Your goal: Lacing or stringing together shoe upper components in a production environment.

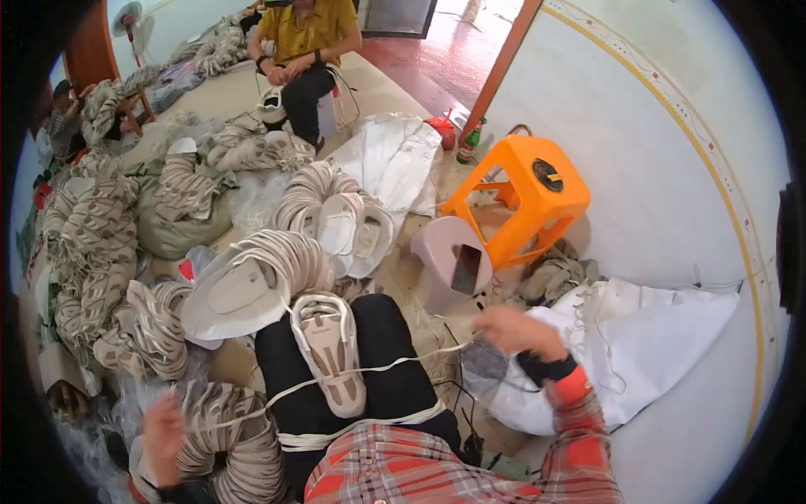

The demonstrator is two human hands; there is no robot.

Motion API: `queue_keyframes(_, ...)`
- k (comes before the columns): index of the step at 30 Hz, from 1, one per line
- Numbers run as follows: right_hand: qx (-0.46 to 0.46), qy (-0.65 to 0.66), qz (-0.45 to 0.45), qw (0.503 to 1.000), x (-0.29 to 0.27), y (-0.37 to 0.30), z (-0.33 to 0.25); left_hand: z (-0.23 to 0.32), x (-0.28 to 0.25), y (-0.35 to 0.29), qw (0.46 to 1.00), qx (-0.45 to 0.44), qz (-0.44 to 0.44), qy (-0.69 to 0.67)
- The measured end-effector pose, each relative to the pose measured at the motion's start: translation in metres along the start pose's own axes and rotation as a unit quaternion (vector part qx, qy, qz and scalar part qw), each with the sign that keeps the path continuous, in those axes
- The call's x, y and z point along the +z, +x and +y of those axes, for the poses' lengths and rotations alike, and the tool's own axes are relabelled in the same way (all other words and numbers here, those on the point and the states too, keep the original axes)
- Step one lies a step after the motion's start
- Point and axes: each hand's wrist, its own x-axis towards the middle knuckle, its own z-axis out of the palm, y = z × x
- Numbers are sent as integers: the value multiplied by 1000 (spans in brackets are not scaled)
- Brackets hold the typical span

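A beige and white shoe upper rests on my lap, its toe pointing toward me. One pale shoelace is stretched across it from side to side. My right hand, out to the right beyond my knee, is closed on one end of that lace. Low on the left, my left hand is somewhat blurred and pinches the other end. Across my thighs, close to my waist, lies a bunch of white laces. A stack of shoe uppers stands beside my left hand.
Stacked shoe uppers fan out before my knees, with more heaps at the left. A phone lies on a pale stool near an orange stool. White sacking spreads at right. Another person sits ahead.
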Motion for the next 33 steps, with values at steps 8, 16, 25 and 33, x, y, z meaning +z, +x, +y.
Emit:
queue_keyframes(8, -11, 362, 45, 931, 8, 71, -154, -100, 316, -34, 896, 265, -280, 222)
queue_keyframes(16, -98, 866, 142, 470, 9, 27, -103, -119, 257, 6, 806, 332, -93, 482)
queue_keyframes(25, 143, 522, 190, 819, 35, 66, -110, -131, 242, 9, 790, 435, -139, 410)
queue_keyframes(33, 95, 538, 188, 816, 91, 89, -140, -125, 271, -27, 896, 224, -208, 321)
